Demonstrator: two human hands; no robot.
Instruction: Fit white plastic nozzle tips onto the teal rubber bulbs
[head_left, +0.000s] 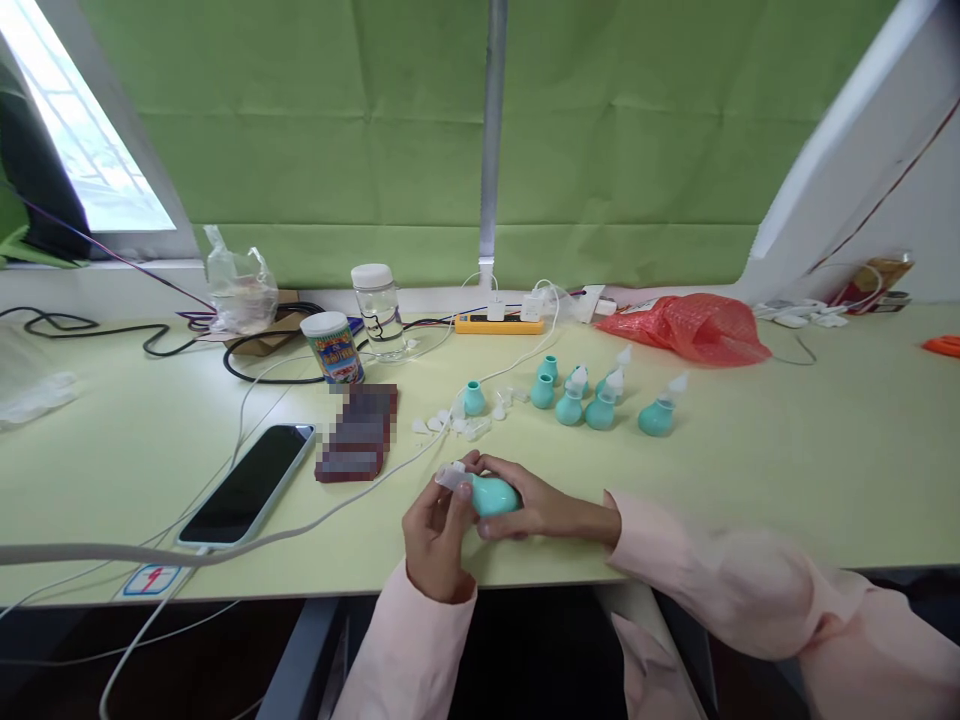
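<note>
Evidently both hands are busy with one teal bulb point(495, 496), which lies on its side between them near the front edge of the pale surface point(787, 470). The right hand point(525, 503) grips the rounded body, its thumb below and its fingers across the top. The left hand point(439, 525) is closed around the neck end, thumb and fingers pinching the white tip point(451, 476), which points to the left. Whether the tip is fully seated I cannot tell, since fingers cover the join.

Just beyond the hands, small white parts point(459, 426) lie loosely scattered beside an upright, open-necked bulb point(473, 399). Farther right stands a cluster of similar bulbs: two open-necked ones point(542, 393) at its left, then several wearing pale tips. One tipped bulb point(656, 419) stands apart at the far right of the group.

Left of the hands lie a phone point(247, 487), screen up with a cable plugged in, and a dark red object point(358, 437) whose details are blurred out. Behind the cluster rests a crumpled red plastic bag point(686, 327).
</note>
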